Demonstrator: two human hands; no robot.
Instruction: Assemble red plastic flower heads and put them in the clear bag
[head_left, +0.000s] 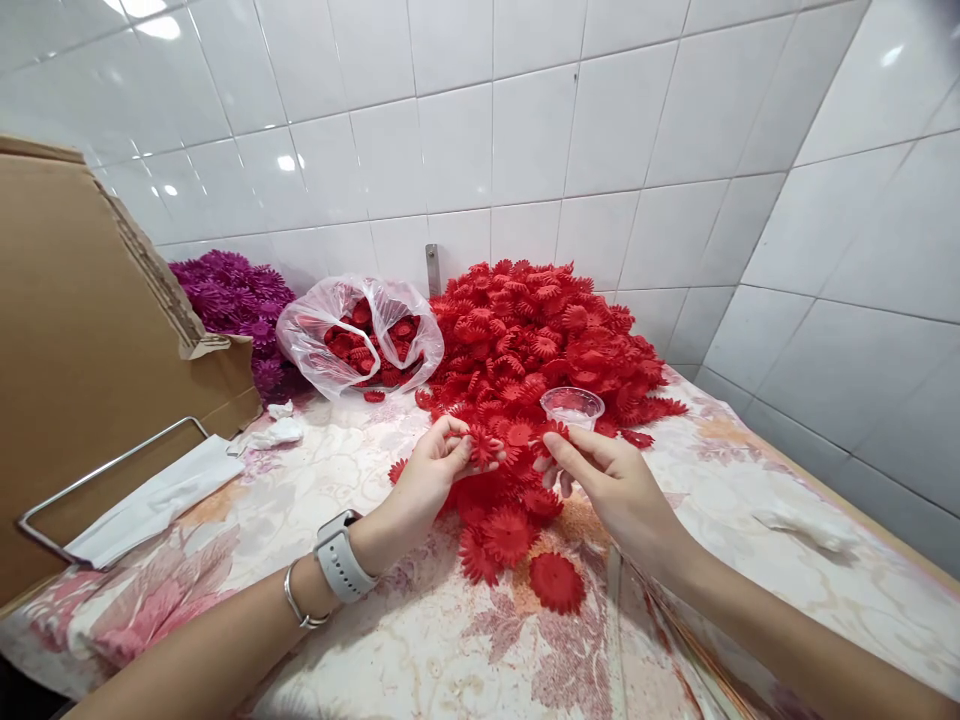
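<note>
My left hand [442,455] pinches a red artificial flower piece [482,447] with fringed petals. A second red flower piece [550,432] is between the thumb and fingers of my right hand [596,470], a short gap to the right. Both hands are over the near end of a large heap of red flower pieces [540,340]. Just beyond my right hand stands a clear plastic cup [572,405] with something whitish in it. Closer to me, a single red flower piece [557,583] lies flat on the patterned tablecloth [420,640].
A clear plastic bag [311,345] of darker red pieces sits left of the heap. Purple flower pieces [236,300] are piled behind a cardboard box [97,360]. A metal wire handle [112,475] and white cloth [161,500] lie by the box. Tiled walls [525,130] close off the back and right.
</note>
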